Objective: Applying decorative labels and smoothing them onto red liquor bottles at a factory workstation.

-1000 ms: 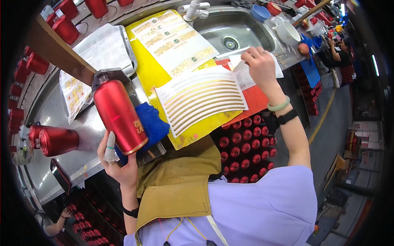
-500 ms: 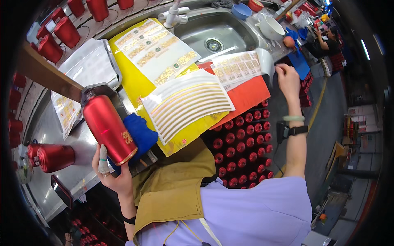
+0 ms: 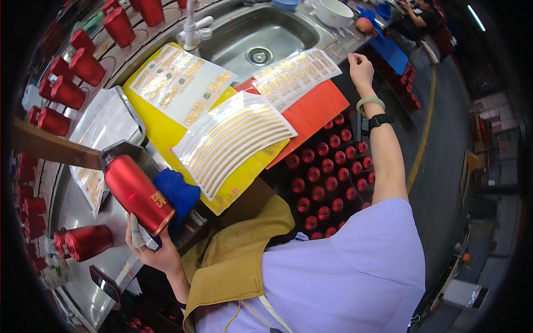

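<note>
My left hand (image 3: 152, 244) grips the lower end of a red metallic bottle (image 3: 136, 191). A gold decal sits on the bottle near its base, and a wrap covers one of my fingers. The bottle's far end leans in a dark metal holder (image 3: 119, 152), beside a blue cloth (image 3: 176, 188). Off to the far right, my right hand (image 3: 361, 71) is raised with its fingers pinched together. Whatever they hold, if anything, is too small to make out. Nearest to that hand is a clear sheet of small gold decals (image 3: 297, 77) on a red board (image 3: 316, 111).
A yellow board (image 3: 166, 141) carries a sheet of curved gold strips (image 3: 233, 139) and another decal sheet (image 3: 177, 83). Behind are a steel sink (image 3: 294, 33) and a tap (image 3: 191, 30). Red bottles (image 3: 89, 242) lie at left; several more stand below the boards. A phone (image 3: 104, 282) lies near the edge.
The whole view has shifted. My right hand is now apart from the small-decal sheet, whose curled right end has flattened. My left hand keeps its grip on the bottle.
</note>
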The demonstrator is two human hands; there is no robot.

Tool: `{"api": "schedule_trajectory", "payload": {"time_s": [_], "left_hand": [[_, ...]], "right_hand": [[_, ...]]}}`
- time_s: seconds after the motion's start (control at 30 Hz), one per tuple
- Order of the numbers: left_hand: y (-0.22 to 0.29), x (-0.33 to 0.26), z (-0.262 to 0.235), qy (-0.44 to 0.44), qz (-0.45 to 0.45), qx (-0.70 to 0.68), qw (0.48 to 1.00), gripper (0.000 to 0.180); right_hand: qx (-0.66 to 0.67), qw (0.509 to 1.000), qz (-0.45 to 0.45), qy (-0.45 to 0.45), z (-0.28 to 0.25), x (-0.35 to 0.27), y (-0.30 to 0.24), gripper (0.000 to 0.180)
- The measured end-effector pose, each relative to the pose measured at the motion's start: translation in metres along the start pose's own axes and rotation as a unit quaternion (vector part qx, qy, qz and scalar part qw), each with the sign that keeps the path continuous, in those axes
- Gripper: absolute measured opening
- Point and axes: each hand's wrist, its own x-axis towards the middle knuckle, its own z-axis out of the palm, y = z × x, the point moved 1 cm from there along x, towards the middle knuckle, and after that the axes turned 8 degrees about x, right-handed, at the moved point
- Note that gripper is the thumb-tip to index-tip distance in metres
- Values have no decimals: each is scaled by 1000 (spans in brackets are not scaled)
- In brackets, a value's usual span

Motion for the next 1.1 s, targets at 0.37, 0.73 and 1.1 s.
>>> {"api": "schedule_trajectory", "payload": {"time_s": [0.37, 0.73, 1.1], "left_hand": [[2, 2, -2, 9, 5, 16, 1000, 66], [2, 2, -13, -4, -19, 21, 1000, 63], [-6, 13, -3, -43, -123, -141, 981, 95]], "right_hand": [[103, 949, -149, -256, -8, -63, -116, 28], [-83, 802, -260, -531, 125, -49, -174, 36], [136, 814, -389, -410, 52, -178, -310, 9]]}}
